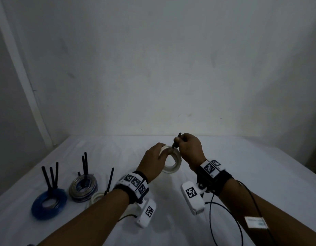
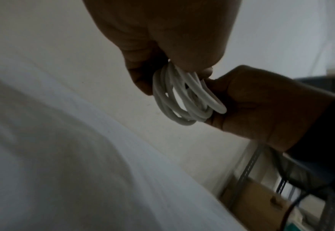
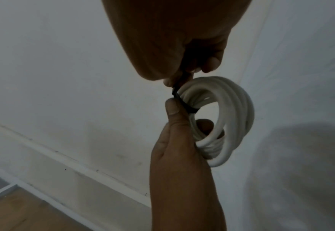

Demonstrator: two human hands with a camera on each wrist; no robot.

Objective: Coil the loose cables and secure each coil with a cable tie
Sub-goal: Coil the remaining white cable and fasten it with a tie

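A white cable coil hangs upright above the middle of the table. My left hand grips its left side, thumb pressed by a black cable tie wrapped round the strands. My right hand pinches the tie's free tail just above the coil, and the tail's end sticks up past the fingers. In the left wrist view the tie is hidden behind the coil and fingers.
On the white-covered table at the left lie a blue coil, a grey-blue coil and a white coil, each with black tie tails standing up. A wall rises behind the table's far edge. Black wires trail from my right wrist.
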